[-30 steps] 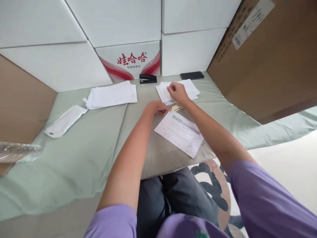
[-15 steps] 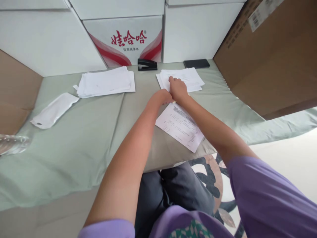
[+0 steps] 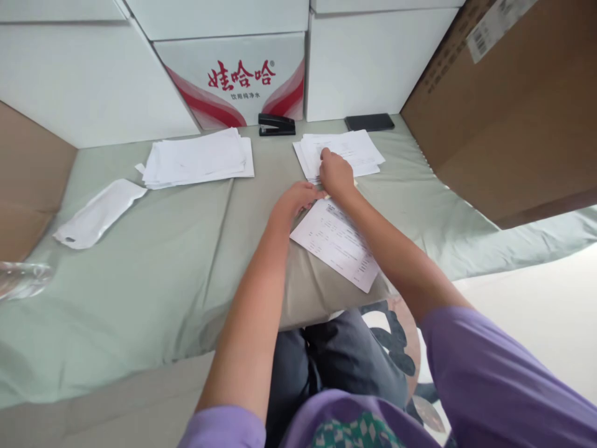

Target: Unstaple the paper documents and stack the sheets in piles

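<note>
A printed sheet (image 3: 333, 246) lies aslant near the front edge of the cloth-covered surface. At its upper left, my left hand (image 3: 298, 198) has thumb and fingers pinched together by the sheet's top corner. My right hand (image 3: 336, 173) is closed, knuckles up, just above that corner and over the lower edge of a second pile of printed papers (image 3: 364, 149). Bits of something pale yellow (image 3: 328, 196) show between the hands and beside the right wrist, too small to name. What my right fingers hold is hidden.
A thicker stack of white papers (image 3: 196, 155) lies to the left, with a white plastic sleeve (image 3: 100, 213) beside it. A black stapler (image 3: 277, 125) and a dark phone (image 3: 370, 122) sit at the back before white boxes (image 3: 233, 68). A cardboard box (image 3: 508, 118) stands right.
My left hand has shifted slightly left and away from my right hand, so its fingers show more. The view has tilted a little; the papers lie as before.
</note>
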The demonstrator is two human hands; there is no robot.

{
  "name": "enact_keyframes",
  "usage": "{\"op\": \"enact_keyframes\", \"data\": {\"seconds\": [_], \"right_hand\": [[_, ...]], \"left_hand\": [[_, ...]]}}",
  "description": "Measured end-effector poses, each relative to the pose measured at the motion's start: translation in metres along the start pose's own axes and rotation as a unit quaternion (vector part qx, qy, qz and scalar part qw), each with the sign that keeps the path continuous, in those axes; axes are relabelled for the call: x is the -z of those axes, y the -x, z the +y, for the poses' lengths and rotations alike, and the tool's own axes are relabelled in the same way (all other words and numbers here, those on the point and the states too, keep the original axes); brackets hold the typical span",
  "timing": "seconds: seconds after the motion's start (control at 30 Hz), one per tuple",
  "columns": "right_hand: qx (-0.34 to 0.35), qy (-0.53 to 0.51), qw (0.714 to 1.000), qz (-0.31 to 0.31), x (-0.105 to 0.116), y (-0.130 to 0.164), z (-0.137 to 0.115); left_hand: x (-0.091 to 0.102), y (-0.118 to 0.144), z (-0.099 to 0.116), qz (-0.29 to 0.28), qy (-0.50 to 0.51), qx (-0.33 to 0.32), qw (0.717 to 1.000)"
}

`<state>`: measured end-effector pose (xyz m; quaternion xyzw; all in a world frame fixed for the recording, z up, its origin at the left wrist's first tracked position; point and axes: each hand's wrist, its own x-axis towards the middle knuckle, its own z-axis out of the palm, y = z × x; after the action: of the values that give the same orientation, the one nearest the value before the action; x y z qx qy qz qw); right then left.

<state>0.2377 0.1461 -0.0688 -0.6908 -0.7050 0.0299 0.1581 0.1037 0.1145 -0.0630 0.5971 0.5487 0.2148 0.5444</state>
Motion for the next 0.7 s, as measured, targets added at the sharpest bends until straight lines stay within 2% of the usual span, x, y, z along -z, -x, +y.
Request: {"op": "enact_keyframes", "data": {"seconds": [0.1, 0.2, 0.3, 0.43, 0.7], "right_hand": [[-0.012, -0.006, 1.0, 0.01, 0.003, 0.003, 0.002], [-0.019, -0.007, 1.0, 0.011, 0.004, 0.002, 0.003], [-0.018, -0.014, 1.0, -0.001, 0.006, 0.0, 0.003], [-0.009, -0.029, 1.0, -0.01, 0.012, 0.001, 0.004], [0.005, -0.07, 0.998, -0.002, 0.018, -0.001, 0.013]], "left_hand": [[-0.006, 0.012, -0.007, 0.037, 0.035, 0.008, 0.999], [-0.01, 0.019, -0.016, 0.063, 0.025, -0.056, 0.996], [-0.008, 0.023, -0.021, 0.05, -0.02, -0.091, 0.994], [-0.007, 0.024, -0.02, 0.021, -0.045, -0.091, 0.995], [-0.012, 0.022, -0.013, 0.029, -0.066, -0.054, 0.996]]}}
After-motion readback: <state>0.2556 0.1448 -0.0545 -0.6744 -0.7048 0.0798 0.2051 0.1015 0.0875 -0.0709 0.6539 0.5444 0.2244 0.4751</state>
